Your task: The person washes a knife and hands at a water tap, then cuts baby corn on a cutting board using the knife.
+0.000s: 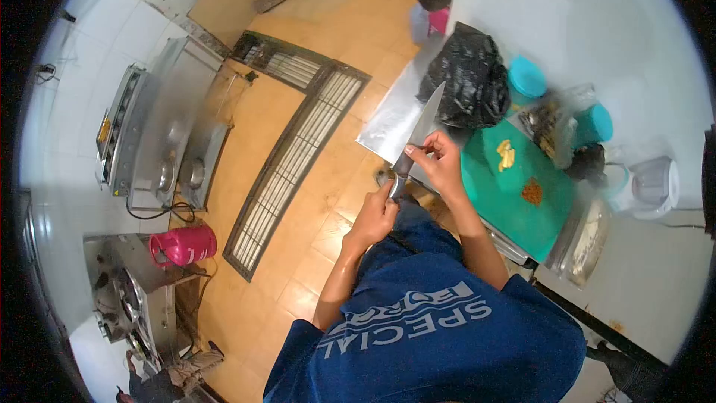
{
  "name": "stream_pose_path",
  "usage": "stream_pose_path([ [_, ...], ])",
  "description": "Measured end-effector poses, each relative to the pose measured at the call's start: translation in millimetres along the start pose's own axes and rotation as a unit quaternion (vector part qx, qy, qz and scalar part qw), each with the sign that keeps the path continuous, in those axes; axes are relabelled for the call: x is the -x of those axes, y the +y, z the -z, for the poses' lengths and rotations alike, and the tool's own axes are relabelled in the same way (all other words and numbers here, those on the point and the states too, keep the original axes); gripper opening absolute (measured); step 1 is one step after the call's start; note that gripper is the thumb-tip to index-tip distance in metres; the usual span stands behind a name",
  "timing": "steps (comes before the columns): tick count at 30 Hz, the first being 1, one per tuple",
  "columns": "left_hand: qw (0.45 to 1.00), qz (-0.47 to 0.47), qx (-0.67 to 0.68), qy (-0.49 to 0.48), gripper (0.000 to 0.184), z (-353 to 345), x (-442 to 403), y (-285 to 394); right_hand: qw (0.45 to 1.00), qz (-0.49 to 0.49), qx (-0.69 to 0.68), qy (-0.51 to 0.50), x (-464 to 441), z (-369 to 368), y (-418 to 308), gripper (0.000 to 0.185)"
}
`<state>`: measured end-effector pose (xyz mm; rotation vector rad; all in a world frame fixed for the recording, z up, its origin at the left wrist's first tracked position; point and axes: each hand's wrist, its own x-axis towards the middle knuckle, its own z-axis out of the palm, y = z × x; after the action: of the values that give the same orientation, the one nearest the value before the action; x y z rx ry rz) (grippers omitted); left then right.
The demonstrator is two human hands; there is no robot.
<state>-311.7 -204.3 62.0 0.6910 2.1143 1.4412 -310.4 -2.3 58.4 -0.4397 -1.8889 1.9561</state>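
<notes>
A large knife [426,118] with a dark handle points up and away, its blade in front of the steel counter and a black plastic bag [466,78]. My right hand [438,160] pinches the knife near the base of the blade. Lower down, my left hand [378,213] is closed around a small metallic item [397,186] at the handle's end; its exact shape is unclear. To the right, a green cutting board [485,183] carries pale yellow pieces [506,155] and a small heap of orange-brown bits [532,192].
Teal-lidded containers [526,77] and plastic bags stand behind the board, with a metal tray [589,242] at its right. A floor grate [298,164] crosses the tiles. A pink gas cylinder [183,245] stands left by stoves. Another person [156,386] is at lower left.
</notes>
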Motion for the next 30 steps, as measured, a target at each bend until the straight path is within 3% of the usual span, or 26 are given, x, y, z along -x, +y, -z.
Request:
stream_pose_path([
  [2, 0.998, 0.065, 0.004, 0.003, 0.042, 23, -4, -1, 0.999, -0.019, -0.019, -0.029, -15, -24, -5, 0.033],
  [8, 0.997, 0.067, -0.035, 0.017, 0.046, 85, -58, -32, 1.000, -0.003, -0.021, -0.003, -84, -88, 9, 0.032],
  [12, 0.998, 0.031, -0.049, 0.023, 0.042, 139, -113, -40, 0.999, -0.007, -0.051, -0.005, -143, -123, 19, 0.033],
  [16, 0.999, 0.038, -0.004, 0.030, 0.030, 203, -177, -41, 0.996, 0.010, -0.085, -0.014, -221, -162, 17, 0.015],
  [21, 0.986, 0.122, 0.099, 0.059, 0.030, 266, -236, -49, 0.995, 0.047, -0.074, -0.046, -300, -183, 23, 0.017],
  [22, 0.984, 0.096, 0.144, 0.042, 0.027, 275, -242, -56, 0.989, 0.088, -0.098, -0.063, -313, -186, 25, 0.018],
  [26, 0.974, 0.105, 0.201, 0.005, 0.040, 294, -277, -66, 0.990, 0.102, -0.061, -0.073, -343, -186, 20, 0.018],
  [30, 0.971, 0.128, 0.195, -0.058, 0.048, 307, -328, -75, 0.994, 0.105, -0.031, -0.013, -367, -192, 35, 0.011],
])
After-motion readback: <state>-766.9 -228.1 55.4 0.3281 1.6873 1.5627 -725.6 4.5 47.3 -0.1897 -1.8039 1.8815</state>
